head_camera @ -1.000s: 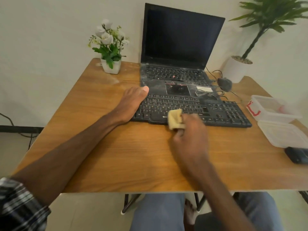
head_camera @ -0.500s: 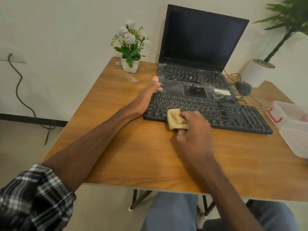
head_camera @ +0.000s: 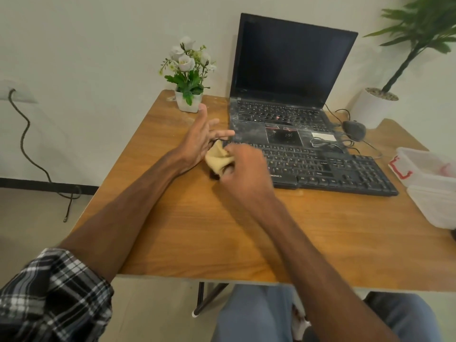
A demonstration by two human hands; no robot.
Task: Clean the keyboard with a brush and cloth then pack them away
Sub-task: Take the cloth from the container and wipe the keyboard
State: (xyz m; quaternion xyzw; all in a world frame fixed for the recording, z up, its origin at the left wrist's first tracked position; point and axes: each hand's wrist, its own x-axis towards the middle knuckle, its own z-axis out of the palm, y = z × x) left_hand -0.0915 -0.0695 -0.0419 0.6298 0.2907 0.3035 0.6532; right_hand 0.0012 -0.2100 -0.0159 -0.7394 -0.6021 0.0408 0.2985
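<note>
Keyboard (head_camera: 333, 169), black and full-width, is lying across the far half of the wooden table (head_camera: 197, 230), its back edge touching the front of an open laptop (head_camera: 291, 70) whose screen is showing dark. On the right edge of the table a clear plastic container (head_camera: 424, 166) is sitting beside its lid (head_camera: 434, 206). The left hand (head_camera: 197, 139) is hovering at the keyboard's left end with fingers straight and spread, holding nothing; whether its fingertips are touching the keys cannot be told. The right hand (head_camera: 246, 169) is pressing down at the keyboard's near left corner, its fingers curling round a bunched tan cloth (head_camera: 217, 157), which is sitting just beside the left palm. A small flower pot (head_camera: 187, 102) is standing at the far left corner, and a dark mouse (head_camera: 354, 129) is resting right of the laptop.
</note>
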